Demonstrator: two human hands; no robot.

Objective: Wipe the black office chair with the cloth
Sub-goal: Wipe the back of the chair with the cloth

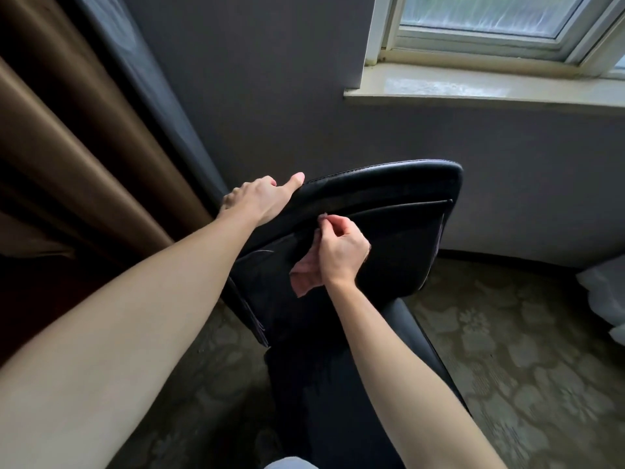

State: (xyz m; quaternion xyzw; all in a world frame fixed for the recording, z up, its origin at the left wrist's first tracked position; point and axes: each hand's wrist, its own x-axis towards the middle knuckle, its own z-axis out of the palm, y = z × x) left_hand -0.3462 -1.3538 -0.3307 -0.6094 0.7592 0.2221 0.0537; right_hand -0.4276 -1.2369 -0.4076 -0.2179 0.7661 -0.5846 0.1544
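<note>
One corner of the black office chair (389,231) we are gripping with our left hand (260,201); our right hand (341,252) is pinching the cloth (302,279) against its back.

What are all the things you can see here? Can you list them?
office chair: one, black, middle, back facing us
cloth: one, pinkish, against the chair back
curtain: one, brown, left
window: one, white frame, top right
sill: one, pale, under the window
wall: one, grey, behind the chair
carpet: one, patterned, dull green, floor
white thing: one, right edge, cannot tell what
left hand: one, holds the chair's top corner
right hand: one, pinches the cloth
</note>
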